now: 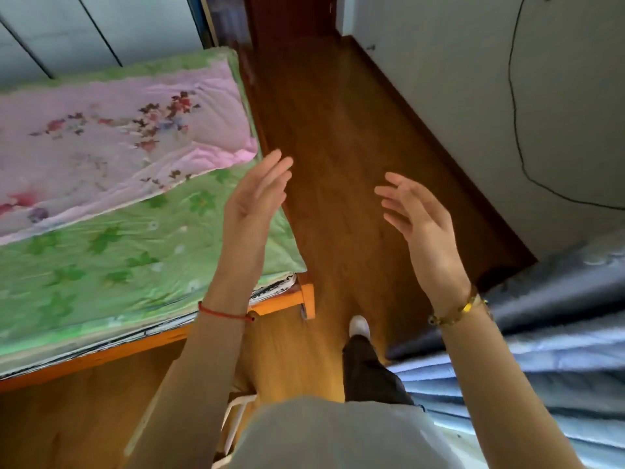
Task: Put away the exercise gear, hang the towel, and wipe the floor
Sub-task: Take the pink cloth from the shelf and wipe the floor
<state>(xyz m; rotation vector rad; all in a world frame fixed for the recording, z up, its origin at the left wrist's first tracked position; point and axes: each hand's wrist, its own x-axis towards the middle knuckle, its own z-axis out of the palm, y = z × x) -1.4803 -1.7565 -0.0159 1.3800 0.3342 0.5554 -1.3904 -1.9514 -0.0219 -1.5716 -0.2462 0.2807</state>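
left hand [253,198]: raised, empty, fingers straight and close together. right hand [417,214]: raised, empty, fingers spread. wooden floor [324,137]: bare ahead. exercise gear, towel: not in view. step: likely walking between chores; next calls for locating an item.

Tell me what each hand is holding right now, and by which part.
Nothing is held. The left hand and the right hand are both raised above the wooden floor, fingers loosely spread and empty.
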